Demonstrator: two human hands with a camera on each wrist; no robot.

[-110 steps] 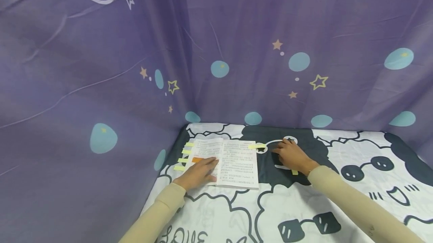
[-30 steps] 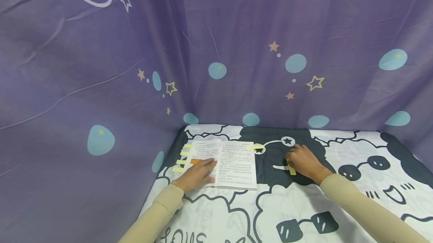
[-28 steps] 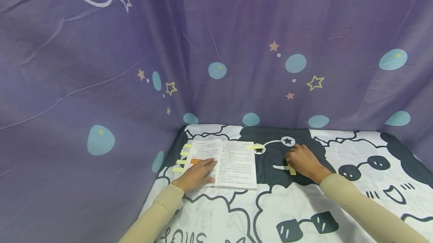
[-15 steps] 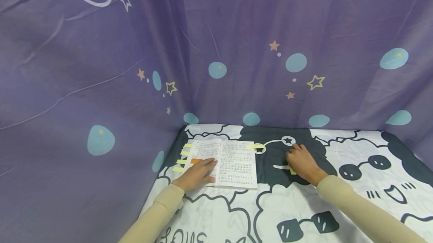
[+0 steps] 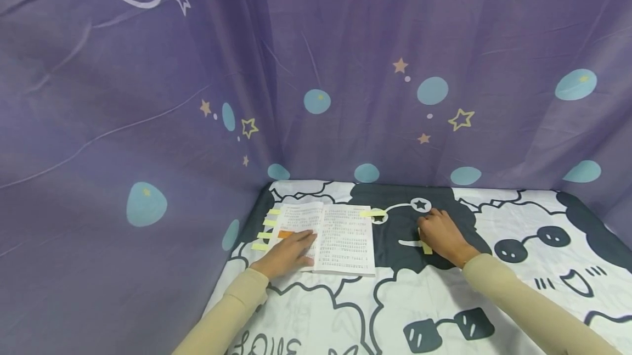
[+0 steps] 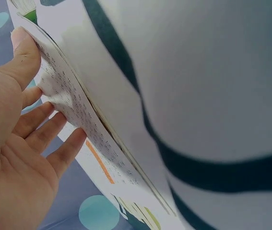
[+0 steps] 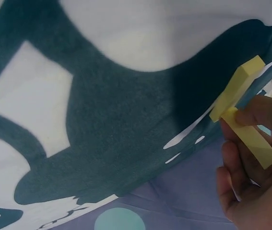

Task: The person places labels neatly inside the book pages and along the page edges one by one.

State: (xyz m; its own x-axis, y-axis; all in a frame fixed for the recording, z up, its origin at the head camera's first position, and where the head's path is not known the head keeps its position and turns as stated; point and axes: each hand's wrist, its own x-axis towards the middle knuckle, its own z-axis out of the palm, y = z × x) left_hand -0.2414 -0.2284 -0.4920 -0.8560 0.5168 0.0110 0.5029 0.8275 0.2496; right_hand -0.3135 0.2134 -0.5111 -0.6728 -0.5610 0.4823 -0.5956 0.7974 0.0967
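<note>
An open book (image 5: 348,240) lies on the patterned cloth, with yellow sticky tabs (image 5: 264,235) along its left edge. An orange sticky tab (image 5: 285,234) is on the left page and a yellow sticky note (image 5: 372,213) crosses the right page's upper edge. My left hand (image 5: 288,255) rests on the left page, fingers extended, as the left wrist view also shows. To the right of the book, my right hand (image 5: 441,236) pinches a yellow sticky note (image 7: 256,141) between thumb and finger. Right beside its end sits a pad of yellow sticky notes (image 7: 239,88) on the cloth's dark patch.
The black-and-white cartoon cloth (image 5: 419,294) covers the surface under both hands. A purple curtain (image 5: 365,69) with stars and blue spots hangs behind and to the left of it.
From 3.7 seconds ago, my right hand has drawn slightly rightward and down to the yellow pad, its fingers now pinching a note. The left hand and book stay put.
</note>
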